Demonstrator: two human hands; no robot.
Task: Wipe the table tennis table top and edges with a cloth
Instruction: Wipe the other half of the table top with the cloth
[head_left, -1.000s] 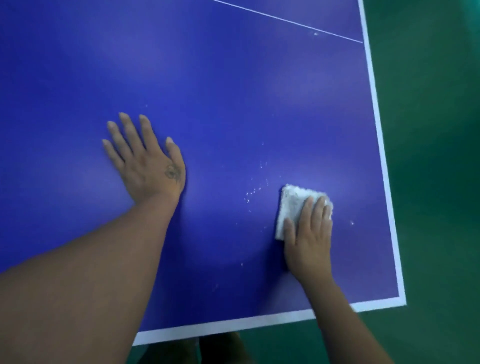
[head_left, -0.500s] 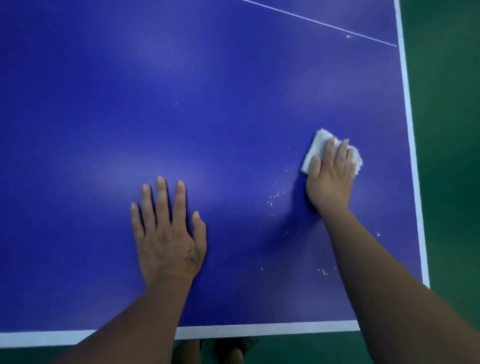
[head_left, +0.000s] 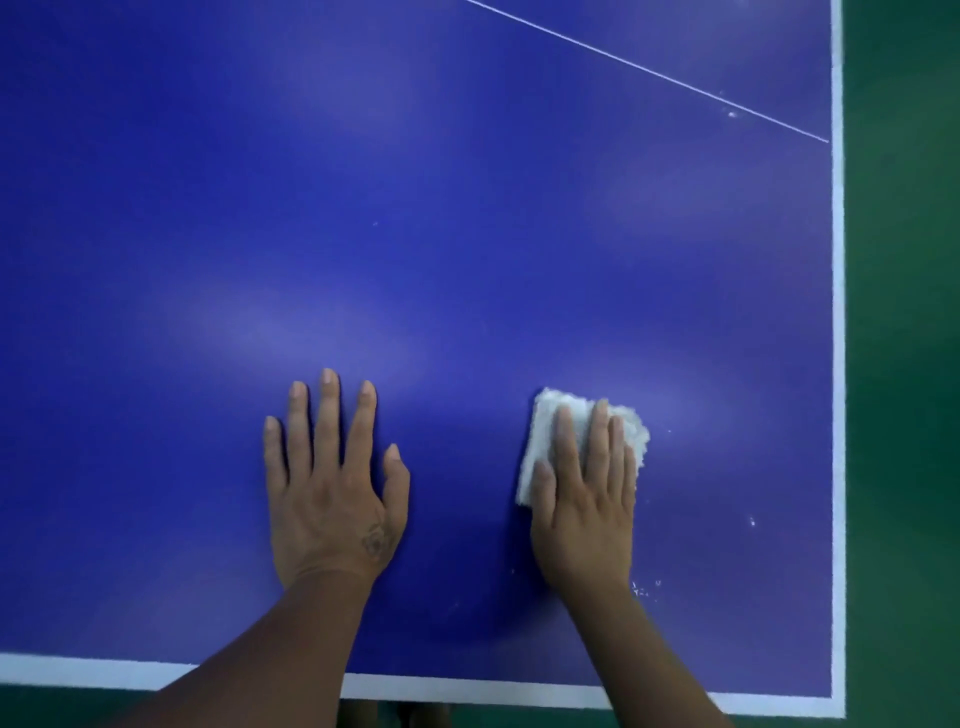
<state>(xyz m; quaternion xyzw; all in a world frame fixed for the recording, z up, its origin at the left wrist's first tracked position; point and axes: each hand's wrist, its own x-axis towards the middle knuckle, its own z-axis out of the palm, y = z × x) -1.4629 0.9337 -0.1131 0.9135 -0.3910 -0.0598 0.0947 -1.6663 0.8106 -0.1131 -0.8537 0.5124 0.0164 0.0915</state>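
One white cloth, folded into a small pad, lies flat on the blue desk, toward the near right part of the top and well inside the right border. Right hand lies flat on top of it, palm down, fingers straight and close together, pressing rather than curling round it. The cloth sticks out past the fingertips and on both sides, and the thumb lies over its left part. Left hand is flat on bare desk to the left, apart from the cloth, fingers straight and spread, holding nothing. A faint dark mark sits on its back near the thumb base. Both bare forearms come in over the near edge. A few white crumbs lie on the desk just right of the right wrist, with a single speck further right near the border. Another speck is far up beside the thin white line, which runs diagonally across the top right. A wide white stripe runs down the right edge and a second stripe runs along the near edge; the two meet at the bottom right corner. Green floor shows beyond both edges. Soft light patches lie on the desk surface. Something dark under the near edge at bottom centre is too blurred to tell.
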